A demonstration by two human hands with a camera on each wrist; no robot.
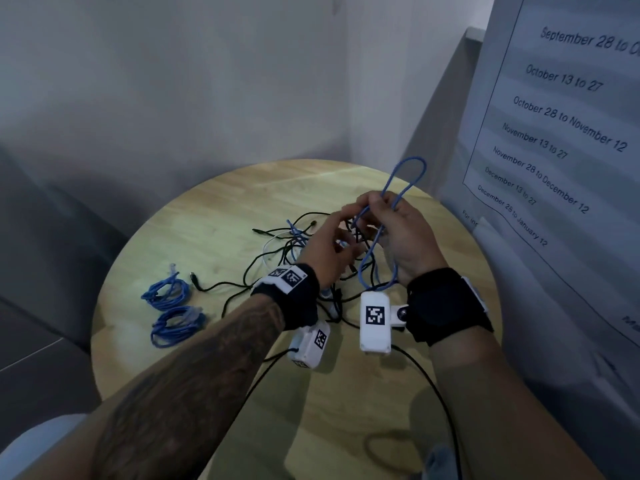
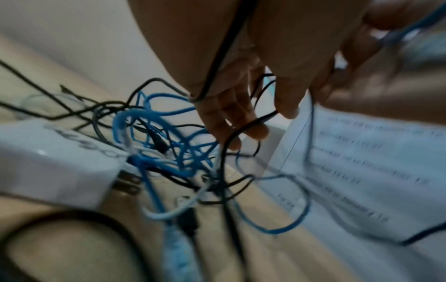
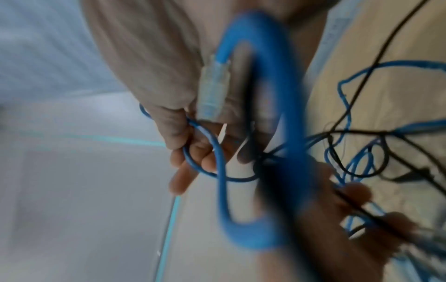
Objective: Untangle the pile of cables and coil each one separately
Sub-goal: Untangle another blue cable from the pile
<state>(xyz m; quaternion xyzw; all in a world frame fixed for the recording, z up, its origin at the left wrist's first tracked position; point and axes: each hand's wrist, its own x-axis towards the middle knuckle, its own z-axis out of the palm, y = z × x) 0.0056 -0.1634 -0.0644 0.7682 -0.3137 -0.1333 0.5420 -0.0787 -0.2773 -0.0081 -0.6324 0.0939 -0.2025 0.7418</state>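
A tangle of black, blue and white cables [image 1: 294, 244] lies in the middle of a round wooden table [image 1: 207, 216]. My right hand [image 1: 374, 202] is raised above it and grips long loops of a blue network cable [image 1: 412, 168]. In the right wrist view those blue loops [image 3: 289, 95] run through my right hand [image 3: 193, 152], and the cable's clear plug [image 3: 213, 89] lies against the palm. My left hand [image 1: 343, 230] is close beside the right. In the left wrist view, my left hand [image 2: 253, 124] has fairly straight fingers reaching into the tangle [image 2: 169, 143], with a black strand across them.
Two coiled blue cables [image 1: 166, 291] [image 1: 178, 325] lie at the table's left side. A white power adapter [image 2: 55, 162] sits among the strands. A printed sheet of dates [image 1: 554, 116] hangs on the wall close on the right, and grey walls stand behind the table.
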